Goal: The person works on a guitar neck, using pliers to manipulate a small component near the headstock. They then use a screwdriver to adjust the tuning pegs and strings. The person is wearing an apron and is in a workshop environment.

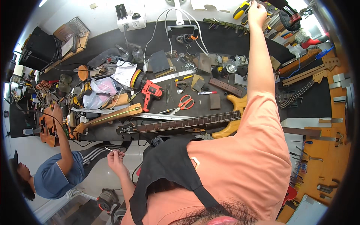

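My left hand (116,162), low at the left in front of the bench, is closed on a thin white stick (109,149) whose kind I cannot make out. High at the far right, my right hand (257,15) reaches to the wall, its fingers pinched on something too small to name. Close beside it hangs a yellow-and-black tool handle (240,10). Across the front of the bench lies an electric bass with a dark fretted neck (183,123) and a yellow wood body (226,129), partly hidden by my right arm and shoulder.
Orange-handled scissors (184,104), a red power polisher (151,93), a steel ruler (170,76) and a loose guitar neck (108,119) lie on the cluttered bench (195,140). At the left, a co-worker in a blue shirt (62,176) handles an acoustic guitar (47,129). Tools line the right wall.
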Demonstrator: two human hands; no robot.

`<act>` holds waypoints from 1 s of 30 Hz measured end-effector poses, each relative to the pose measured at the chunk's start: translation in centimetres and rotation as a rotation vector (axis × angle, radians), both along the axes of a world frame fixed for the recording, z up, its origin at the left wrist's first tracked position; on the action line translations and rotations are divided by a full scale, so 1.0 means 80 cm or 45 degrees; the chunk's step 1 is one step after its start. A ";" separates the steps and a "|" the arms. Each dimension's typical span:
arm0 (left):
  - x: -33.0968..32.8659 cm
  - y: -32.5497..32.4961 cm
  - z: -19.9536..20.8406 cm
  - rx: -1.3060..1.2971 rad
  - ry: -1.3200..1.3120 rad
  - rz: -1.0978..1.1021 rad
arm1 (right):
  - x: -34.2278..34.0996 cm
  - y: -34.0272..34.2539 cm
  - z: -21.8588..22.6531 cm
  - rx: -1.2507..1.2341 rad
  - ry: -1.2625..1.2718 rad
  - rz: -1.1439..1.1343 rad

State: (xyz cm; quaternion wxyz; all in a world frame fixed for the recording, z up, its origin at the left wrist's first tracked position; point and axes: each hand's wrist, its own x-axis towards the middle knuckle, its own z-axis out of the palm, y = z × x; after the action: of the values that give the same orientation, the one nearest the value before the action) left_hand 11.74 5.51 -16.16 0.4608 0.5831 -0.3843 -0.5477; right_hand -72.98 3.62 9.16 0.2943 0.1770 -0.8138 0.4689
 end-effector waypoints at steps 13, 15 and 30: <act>-0.149 -0.008 0.160 -0.057 0.136 -0.410 | 0.292 0.141 -0.116 0.156 -0.938 1.330; -0.165 -0.005 0.180 -0.016 0.294 -0.494 | 0.388 0.165 -0.119 0.172 -1.215 1.512; -0.201 0.048 0.223 0.155 0.488 -0.795 | 0.559 0.177 -0.114 -0.026 -1.722 2.157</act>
State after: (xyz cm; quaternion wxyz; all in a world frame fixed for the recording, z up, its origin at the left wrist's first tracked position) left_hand -4.36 9.38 1.65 0.2996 0.3508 -0.4170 -0.7831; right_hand -28.29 17.76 0.02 -0.6333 0.3840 -0.4170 0.5269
